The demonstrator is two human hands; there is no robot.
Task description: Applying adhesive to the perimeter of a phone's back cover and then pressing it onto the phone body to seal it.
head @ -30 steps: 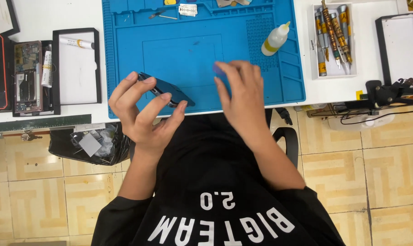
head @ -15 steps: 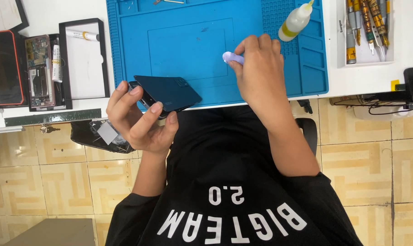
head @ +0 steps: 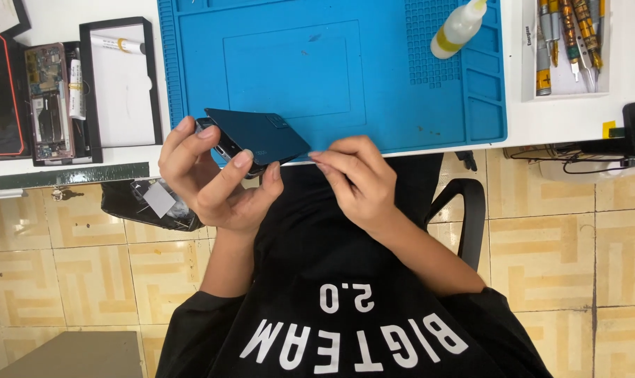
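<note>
My left hand holds a dark blue phone by its edges, back cover up, over the near edge of the blue work mat. My right hand has its fingertips pinched together at the phone's right corner, touching it. Whether a small tool sits between those fingers is hidden. Both hands hover above my lap in a black printed shirt.
An opened phone with its insides showing and a black tray with a tube lie at the left. A glue bottle stands on the mat. A tray of screwdrivers is at the right. A chair arm is below.
My right hand came back from the mat's far side to the phone's corner. My left hand lifted and tilted the phone slightly toward it. The small purple item seen earlier in my right hand no longer shows.
</note>
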